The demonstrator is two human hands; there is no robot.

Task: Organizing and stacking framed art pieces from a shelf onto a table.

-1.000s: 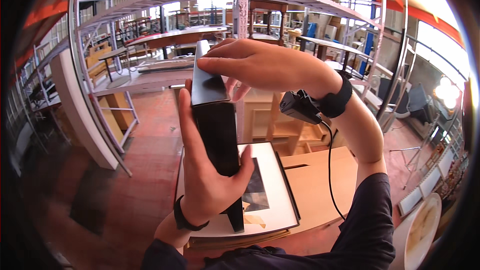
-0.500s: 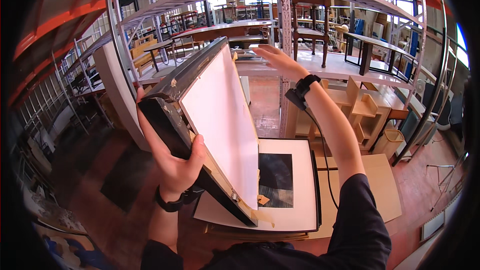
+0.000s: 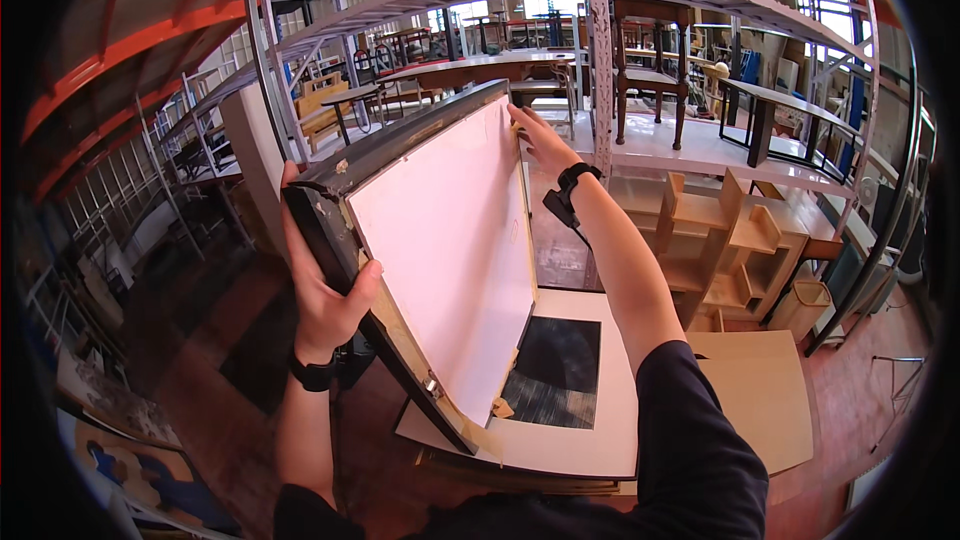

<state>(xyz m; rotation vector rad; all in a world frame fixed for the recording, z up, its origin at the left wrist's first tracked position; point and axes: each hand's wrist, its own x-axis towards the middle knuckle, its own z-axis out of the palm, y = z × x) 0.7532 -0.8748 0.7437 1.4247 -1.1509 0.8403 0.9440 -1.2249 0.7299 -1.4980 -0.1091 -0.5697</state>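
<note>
Rack: pale lilac metal shelving (image 3: 600,40), far, spanning left to right.

Cabinet: light-brown wooden shelf unit (image 3: 700,208), far right.

Framed panel: black rectangular frame with white backing and tan taped edges (image 3: 440,250); centre, tilted upright, backing facing right. Its lowest corner is at the near end, above or on the picture below; I cannot tell whether they touch.

Picture: flat, white-bordered rectangle (image 3: 570,445) with a dark rectangular middle (image 3: 560,370); lying under and right of the framed panel.

Board: flat tan wooden sheet (image 3: 760,390), right of the picture.

Stand: dark brown wooden piece with slender legs (image 3: 652,78), on the rack.

Left grip (image 3: 325,305): mine, closed around the framed panel's near left side, thumb over the taped edge, fingers behind.

Right grip (image 3: 545,143): mine, fingers loosely extended at the panel's far upper corner; I cannot tell how firmly they hold it.

Wristbands: two, black (image 3: 313,373), one per wrist.

Box: small, black (image 3: 560,208), beside my right wrist.
</note>
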